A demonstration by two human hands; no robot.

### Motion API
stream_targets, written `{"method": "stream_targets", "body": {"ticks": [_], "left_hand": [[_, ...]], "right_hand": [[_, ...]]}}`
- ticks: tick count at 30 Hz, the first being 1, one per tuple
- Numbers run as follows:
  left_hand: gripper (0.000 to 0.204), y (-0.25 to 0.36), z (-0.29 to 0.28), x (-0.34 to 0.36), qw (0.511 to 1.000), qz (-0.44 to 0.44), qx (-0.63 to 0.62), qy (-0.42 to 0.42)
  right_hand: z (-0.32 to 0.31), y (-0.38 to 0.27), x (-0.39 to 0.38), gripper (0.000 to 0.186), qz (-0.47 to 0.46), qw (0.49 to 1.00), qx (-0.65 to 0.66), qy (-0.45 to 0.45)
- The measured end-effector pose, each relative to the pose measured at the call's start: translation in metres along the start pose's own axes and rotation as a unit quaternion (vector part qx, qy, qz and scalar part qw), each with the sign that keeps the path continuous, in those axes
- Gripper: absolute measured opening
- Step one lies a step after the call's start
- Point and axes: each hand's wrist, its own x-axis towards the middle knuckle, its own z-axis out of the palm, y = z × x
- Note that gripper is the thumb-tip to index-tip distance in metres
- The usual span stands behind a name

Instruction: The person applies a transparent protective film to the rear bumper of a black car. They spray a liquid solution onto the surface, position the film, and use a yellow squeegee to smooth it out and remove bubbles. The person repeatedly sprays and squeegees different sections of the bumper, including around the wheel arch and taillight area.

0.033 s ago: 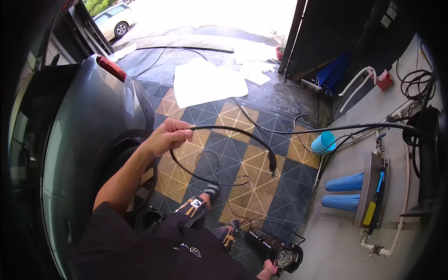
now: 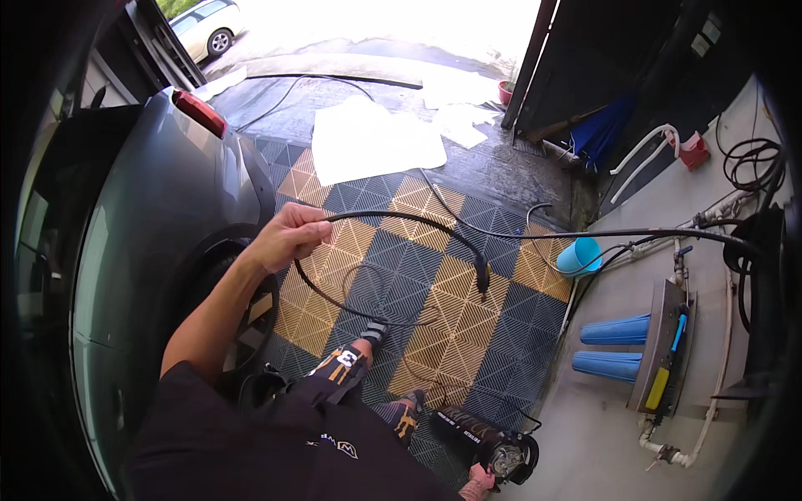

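My left hand (image 2: 292, 235) is raised near the grey car's rear, fingers pinched round a black cord (image 2: 393, 215). From the grip the cord arcs to the right and droops to a thick, plug-like end (image 2: 483, 280) in the air. Its other part loops down below the hand toward my feet. At the lower right, my right hand (image 2: 479, 481) grips the end of a black cylindrical machine (image 2: 472, 434) with a round metallic face. This machine is low beside my leg; a thin cord shows next to it. My right fingers are partly hidden.
The grey car (image 2: 159, 217) stands close on my left. Black and tan grid tiles (image 2: 393, 250) cover the floor. A black hose (image 2: 618, 234) runs from the right wall, past a light-blue bucket (image 2: 578, 256). Blue filter housings (image 2: 614, 330) stick out of that wall. White sheets (image 2: 376, 142) lie ahead.
My left hand has moved slightly left and up, and the cord with its hanging end has shifted along with it. My right hand keeps its grip on the machine, which has barely moved.
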Motion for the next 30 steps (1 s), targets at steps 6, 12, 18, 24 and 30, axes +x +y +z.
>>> {"method": "stream_targets", "body": {"ticks": [6,12,18,24,30], "left_hand": [[0.029,-0.017,-0.116,0.01,0.984,0.046,-0.066,0.158],[0.027,0.007,-0.26,0.049,0.968,0.018,-0.027,0.251],[0.024,0.015,-0.406,0.096,0.944,0.094,-0.153,0.275],[0.022,0.025,-0.532,0.223,0.915,0.189,-0.157,0.321],[0.022,0.091,-0.699,0.341,0.843,0.177,-0.151,0.486]], "right_hand": [[0.031,0.049,-0.065,0.038,-0.118,0.965,-0.234,0.018],[0.075,0.159,-0.161,0.04,-0.067,0.878,-0.469,-0.07],[0.132,0.241,-0.133,0.041,-0.079,0.836,-0.541,-0.044],[0.218,0.36,-0.082,0.041,-0.009,0.841,-0.537,-0.064],[0.325,0.599,-0.126,0.04,0.068,0.774,-0.621,-0.103]]}}
